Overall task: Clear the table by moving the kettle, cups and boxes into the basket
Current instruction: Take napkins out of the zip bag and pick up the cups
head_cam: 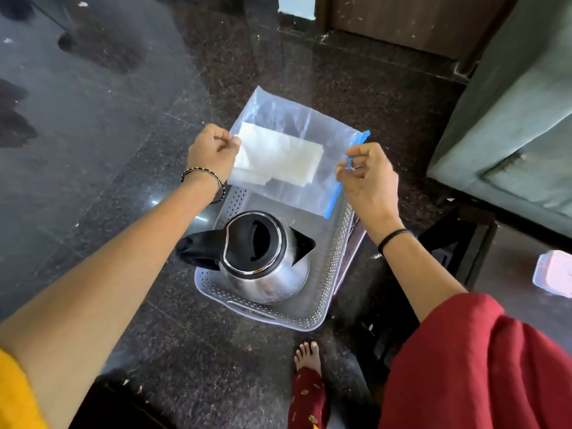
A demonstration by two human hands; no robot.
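Both hands pinch a clear zip bag (288, 156) above the basket's (312, 311) far end: left hand (210, 153), right hand (368, 178). Kettle (257, 258) occupies the near end. Risk: released unevenly, the limp bag may drape over the rim.

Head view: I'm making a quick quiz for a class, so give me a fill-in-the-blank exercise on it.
1. The kettle stands inside the ____.
2. Both hands hold a clear zip bag with a ____ seal strip.
3. The kettle's handle and lid are ____.
4. The left hand wears a beaded ____ at the wrist.

Missing words: basket; blue; black; bracelet.
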